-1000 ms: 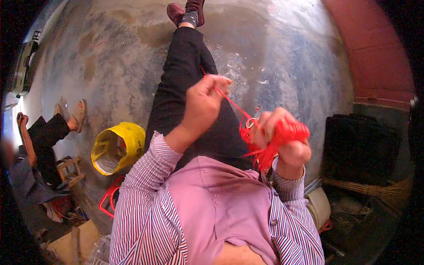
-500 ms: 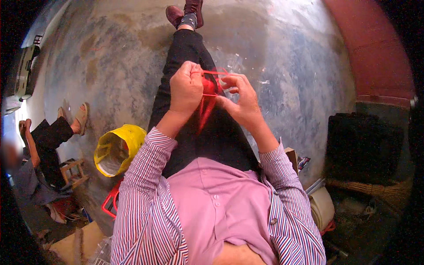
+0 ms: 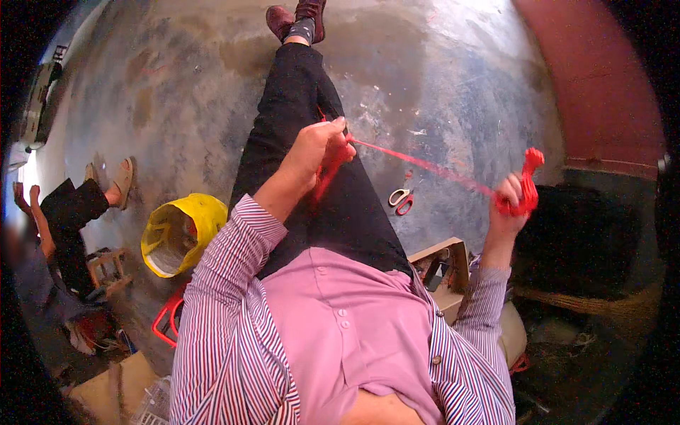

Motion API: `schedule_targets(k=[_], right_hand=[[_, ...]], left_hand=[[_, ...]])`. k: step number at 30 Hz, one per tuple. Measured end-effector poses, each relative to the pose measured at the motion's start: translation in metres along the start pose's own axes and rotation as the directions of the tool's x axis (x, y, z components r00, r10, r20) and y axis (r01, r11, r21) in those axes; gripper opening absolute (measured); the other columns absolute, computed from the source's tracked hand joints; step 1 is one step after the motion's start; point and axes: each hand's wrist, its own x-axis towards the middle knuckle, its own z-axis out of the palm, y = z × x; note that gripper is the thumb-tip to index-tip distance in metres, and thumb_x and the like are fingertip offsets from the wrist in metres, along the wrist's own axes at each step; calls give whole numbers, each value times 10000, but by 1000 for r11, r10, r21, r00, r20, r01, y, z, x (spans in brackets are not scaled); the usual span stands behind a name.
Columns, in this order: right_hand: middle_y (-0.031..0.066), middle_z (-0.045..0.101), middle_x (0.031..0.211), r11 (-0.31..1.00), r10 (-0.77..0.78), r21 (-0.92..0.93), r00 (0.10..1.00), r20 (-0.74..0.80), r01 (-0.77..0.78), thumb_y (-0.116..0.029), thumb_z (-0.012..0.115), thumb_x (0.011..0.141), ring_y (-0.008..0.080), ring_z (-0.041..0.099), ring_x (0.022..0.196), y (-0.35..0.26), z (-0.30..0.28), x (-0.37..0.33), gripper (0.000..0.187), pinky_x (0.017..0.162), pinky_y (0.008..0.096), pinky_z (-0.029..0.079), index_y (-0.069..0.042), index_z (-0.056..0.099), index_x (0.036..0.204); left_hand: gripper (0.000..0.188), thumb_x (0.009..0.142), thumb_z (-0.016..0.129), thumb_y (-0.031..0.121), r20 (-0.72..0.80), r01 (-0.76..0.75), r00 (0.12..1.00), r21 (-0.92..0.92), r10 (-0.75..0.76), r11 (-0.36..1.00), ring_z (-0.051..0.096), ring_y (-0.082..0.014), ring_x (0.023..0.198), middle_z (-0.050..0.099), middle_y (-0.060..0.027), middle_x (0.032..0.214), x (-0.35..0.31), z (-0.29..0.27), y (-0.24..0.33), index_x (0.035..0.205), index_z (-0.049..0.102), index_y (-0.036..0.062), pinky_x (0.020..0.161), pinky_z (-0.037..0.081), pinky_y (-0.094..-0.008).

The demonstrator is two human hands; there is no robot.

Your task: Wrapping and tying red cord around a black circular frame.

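Over my crossed, outstretched legs, my left hand is closed on red ribbon, with blurred loose red strands hanging below its fingers. A thin length of the red ribbon runs taut from there to the right. At its other end my right hand, raised out to the right side, is closed around a bunched red hank of ribbon. The hank's upper end sticks up above the fingers. Scissors with one white and one red handle loop lie on the floor between the hands.
A yellow bucket-like container stands at my left, near a red plastic frame. An open cardboard box with small items sits by my right hip. Another person's legs are at far left. A dark boxy object stands right.
My right hand has swung far right from beside the left, drawing the ribbon out taut with the red hank in its grip. The scissors and box have come into sight.
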Motion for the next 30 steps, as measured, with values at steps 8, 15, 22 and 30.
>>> schedule_targets(k=[8,15,22,30], right_hand=[[-17,420,635,620,-141,-714,848,-510,-326,-252,457,988,96,389,468,0,-54,-127,362,412,241,312,-54,469,1291],[20,609,848,755,-32,-539,799,-600,-374,-305,431,997,128,608,712,84,-52,-81,374,642,276,510,-18,485,1231],[21,615,953,329,435,-728,781,-448,-601,-429,531,916,137,608,819,198,3,-27,485,709,274,496,-33,531,1196],[-9,532,725,123,228,-894,889,-397,-431,-254,640,878,58,450,557,171,-15,73,348,492,209,365,-27,600,1139]], left_hand=[[476,952,458,476,3,55,999,-89,-55,995,645,-252,681,658,-165,716,-9,-1,9,688,544,89,712,509,-356],[121,795,683,100,179,-529,679,791,712,307,575,-238,866,589,-96,898,-33,3,-16,820,589,27,778,460,-355],[362,854,679,209,395,-595,803,525,446,608,576,-243,1025,608,-103,1103,-93,48,-23,1155,569,40,940,445,-364],[282,824,627,64,300,-718,489,671,819,183,592,-195,917,586,-76,984,-27,-25,33,1106,617,55,819,486,-305]])
